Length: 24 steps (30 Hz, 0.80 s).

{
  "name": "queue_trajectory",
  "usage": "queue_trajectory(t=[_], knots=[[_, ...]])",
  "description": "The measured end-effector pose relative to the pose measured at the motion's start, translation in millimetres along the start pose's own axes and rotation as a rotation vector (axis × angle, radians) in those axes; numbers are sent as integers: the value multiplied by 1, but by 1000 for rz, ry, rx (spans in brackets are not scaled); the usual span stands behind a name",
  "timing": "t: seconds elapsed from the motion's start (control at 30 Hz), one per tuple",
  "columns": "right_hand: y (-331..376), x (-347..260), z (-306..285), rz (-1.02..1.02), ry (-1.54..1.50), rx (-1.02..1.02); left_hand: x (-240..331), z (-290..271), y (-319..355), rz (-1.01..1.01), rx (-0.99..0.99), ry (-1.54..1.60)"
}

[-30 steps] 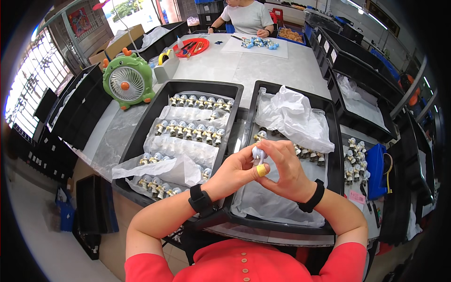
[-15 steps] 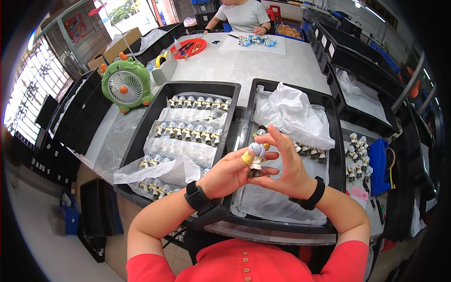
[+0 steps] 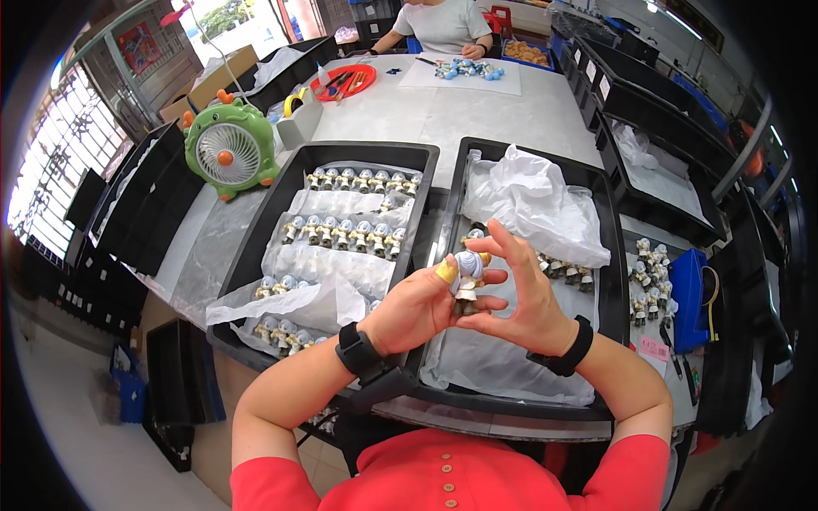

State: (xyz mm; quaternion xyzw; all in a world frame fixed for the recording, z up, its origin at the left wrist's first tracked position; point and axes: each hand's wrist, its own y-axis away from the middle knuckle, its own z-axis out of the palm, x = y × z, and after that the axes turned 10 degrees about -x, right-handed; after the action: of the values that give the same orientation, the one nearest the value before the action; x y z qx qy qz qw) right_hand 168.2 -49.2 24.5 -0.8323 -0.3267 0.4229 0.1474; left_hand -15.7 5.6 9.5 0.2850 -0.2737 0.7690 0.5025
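Observation:
A small figurine (image 3: 468,277) with pale blue-grey hair, a white outfit and dark feet stands upright between my hands, above the right tray. My left hand (image 3: 417,305) grips it from the left, with a yellow cover on a fingertip. My right hand (image 3: 530,298) has its thumb and fingers curved round the figurine's other side, touching it near the head and base. Below lies the right black tray (image 3: 511,410), lined with white paper and holding a few similar figurines (image 3: 573,274) partly under crumpled paper (image 3: 537,200).
Rows of figurines (image 3: 345,232) fill the left black tray (image 3: 256,200). A green fan (image 3: 228,149) stands beyond it, near a red dish (image 3: 351,81) of tools. More figurines (image 3: 652,281) and a blue bin (image 3: 688,298) are at the right. Across the table sits a person (image 3: 443,30).
The figurine has turned slightly and shows more of its front or back between my fingers. My hands stay in nearly the same place.

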Motion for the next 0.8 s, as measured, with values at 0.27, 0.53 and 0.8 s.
queue_trajectory(t=[0.27, 0.53, 0.8], knots=[[0, 2, 0, 17, 7, -10, 1, -1, 0, 1, -5, 41], [1, 4, -4, 91, 47, -20, 1, -2, 0, -14, 24, 58], [4, 8, -1, 49, 11, -15, 3, -2, -1, 56, -2, -70]])
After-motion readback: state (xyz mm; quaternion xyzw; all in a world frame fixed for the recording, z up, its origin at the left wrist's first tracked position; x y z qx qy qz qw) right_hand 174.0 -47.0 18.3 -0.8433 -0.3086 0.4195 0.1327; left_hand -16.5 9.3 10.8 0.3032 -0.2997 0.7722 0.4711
